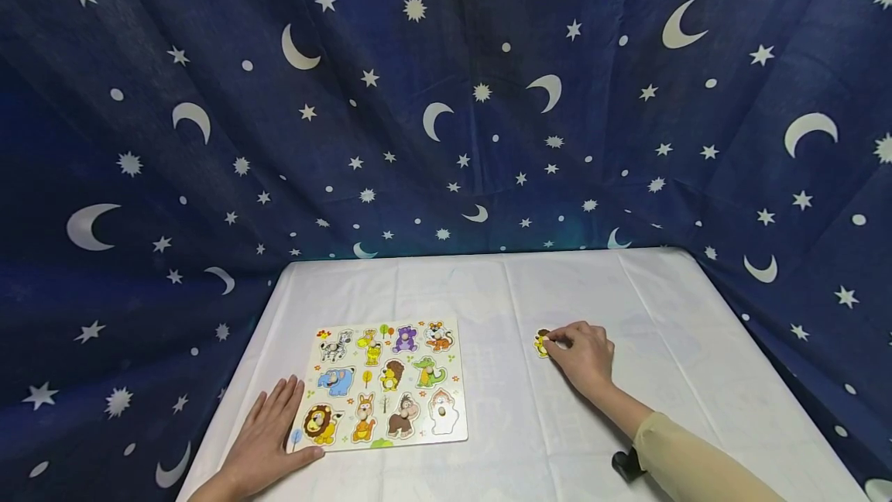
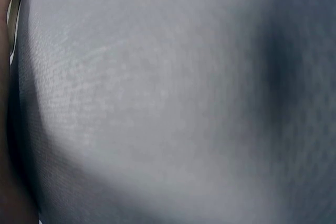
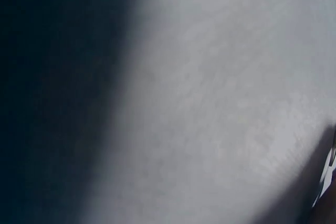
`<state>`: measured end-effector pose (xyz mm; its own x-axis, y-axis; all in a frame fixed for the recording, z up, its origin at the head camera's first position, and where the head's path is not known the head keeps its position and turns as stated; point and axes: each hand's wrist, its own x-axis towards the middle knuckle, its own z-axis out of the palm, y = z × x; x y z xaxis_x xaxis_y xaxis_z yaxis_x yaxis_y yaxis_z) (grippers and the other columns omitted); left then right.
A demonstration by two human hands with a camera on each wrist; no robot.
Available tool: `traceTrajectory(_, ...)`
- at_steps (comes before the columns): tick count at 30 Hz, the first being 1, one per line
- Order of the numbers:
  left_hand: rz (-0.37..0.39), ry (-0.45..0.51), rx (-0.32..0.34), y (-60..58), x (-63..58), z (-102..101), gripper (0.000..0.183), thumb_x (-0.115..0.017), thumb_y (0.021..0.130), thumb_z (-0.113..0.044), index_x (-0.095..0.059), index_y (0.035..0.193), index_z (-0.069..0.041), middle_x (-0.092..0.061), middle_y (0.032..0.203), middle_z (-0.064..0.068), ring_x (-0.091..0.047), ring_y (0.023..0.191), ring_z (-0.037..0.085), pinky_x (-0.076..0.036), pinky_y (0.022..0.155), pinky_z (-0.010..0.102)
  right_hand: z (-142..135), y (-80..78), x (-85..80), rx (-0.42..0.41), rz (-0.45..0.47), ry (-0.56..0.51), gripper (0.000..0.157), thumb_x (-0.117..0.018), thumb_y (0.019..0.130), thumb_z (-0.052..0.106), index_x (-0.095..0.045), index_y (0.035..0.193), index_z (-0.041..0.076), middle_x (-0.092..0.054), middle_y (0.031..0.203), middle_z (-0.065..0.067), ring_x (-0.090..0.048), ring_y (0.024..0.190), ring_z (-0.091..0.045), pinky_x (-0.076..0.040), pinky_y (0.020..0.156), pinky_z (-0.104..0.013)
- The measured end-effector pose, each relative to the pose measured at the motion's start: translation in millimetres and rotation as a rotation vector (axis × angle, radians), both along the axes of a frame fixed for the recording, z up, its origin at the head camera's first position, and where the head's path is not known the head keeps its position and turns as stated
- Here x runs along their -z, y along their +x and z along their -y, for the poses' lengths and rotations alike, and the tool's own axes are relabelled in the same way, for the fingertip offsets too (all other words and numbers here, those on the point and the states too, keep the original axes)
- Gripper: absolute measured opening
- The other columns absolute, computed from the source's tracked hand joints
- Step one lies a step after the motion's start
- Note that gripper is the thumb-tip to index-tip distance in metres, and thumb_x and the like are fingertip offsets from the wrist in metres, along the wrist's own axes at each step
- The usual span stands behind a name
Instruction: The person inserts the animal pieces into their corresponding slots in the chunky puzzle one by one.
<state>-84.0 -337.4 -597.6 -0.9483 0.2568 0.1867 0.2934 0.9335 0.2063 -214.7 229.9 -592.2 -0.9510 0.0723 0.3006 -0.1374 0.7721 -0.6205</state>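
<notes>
A wooden animal puzzle board (image 1: 383,432) lies on the left half of the table, with several colourful animal pieces in it, among them a lion (image 1: 321,424) and a crocodile (image 1: 430,373). At its lower right, one animal-shaped spot (image 1: 442,413) looks pale and white. My left hand (image 1: 268,440) rests with fingers extended along the board's left edge, its thumb by the near left corner. Off to the right of the board, my right hand (image 1: 584,355) pinches a small yellow and brown puzzle piece (image 1: 540,344) at the table surface. Fingertips partly hide that piece.
A white cloth (image 1: 502,409) covers the table. Behind it hangs a dark blue curtain (image 1: 390,130) with moons and stars. Some black object (image 1: 627,465) shows beneath the right sleeve. Both wrist views hold mostly blurred pale cloth (image 2: 147,98) and shadow.
</notes>
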Motion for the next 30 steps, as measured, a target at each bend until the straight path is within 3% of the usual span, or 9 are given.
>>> traceTrajectory(8,0.014,-0.006,-0.001,-0.2,3.7,2,0.118,-0.071,0.078,-0.075,-0.031,0.159,0.0,-0.031,0.163,0.021,-0.008,0.157,0.022,0.007,0.125,0.038,-1,-0.6,-0.7,-0.002,0.047,-0.033,0.016,-0.084,0.084,0.03,-0.08,0.093,0.017,-0.069,0.1,-0.005,-0.05,0.111,-0.035,-0.03,0.101,-0.059)
traceTrajectory(13,-0.008,0.001,0.005,0.2,1.5,1,0.117,-0.072,0.077,-0.074,-0.032,0.159,0.0,-0.033,0.162,0.022,-0.011,0.156,0.024,0.005,0.126,0.039,0,-0.2,-1.9,0.008,0.065,-0.037,0.018,-0.084,0.084,0.031,-0.08,0.093,0.016,-0.069,0.101,-0.005,-0.05,0.112,-0.036,-0.03,0.102,-0.059)
traceTrajectory(22,0.002,0.015,0.003,-0.2,-1.6,0,0.117,-0.073,0.077,-0.073,-0.032,0.159,0.0,-0.032,0.163,0.021,-0.015,0.155,0.028,0.003,0.126,0.04,1,-0.4,-2.4,0.008,0.053,-0.017,0.015,-0.084,0.084,0.028,-0.079,0.09,0.015,-0.068,0.098,-0.005,-0.051,0.11,-0.036,-0.031,0.101,-0.059)
traceTrajectory(30,-0.027,0.011,0.016,-0.2,2.8,2,0.117,-0.073,0.077,-0.072,-0.03,0.16,-0.001,-0.031,0.163,0.02,-0.008,0.157,0.021,0.005,0.126,0.038,9,-3.3,-6.9,0.015,0.018,-0.014,0.015,-0.086,0.082,0.028,-0.08,0.089,0.016,-0.069,0.094,-0.002,-0.053,0.105,-0.032,-0.033,0.097,-0.054)
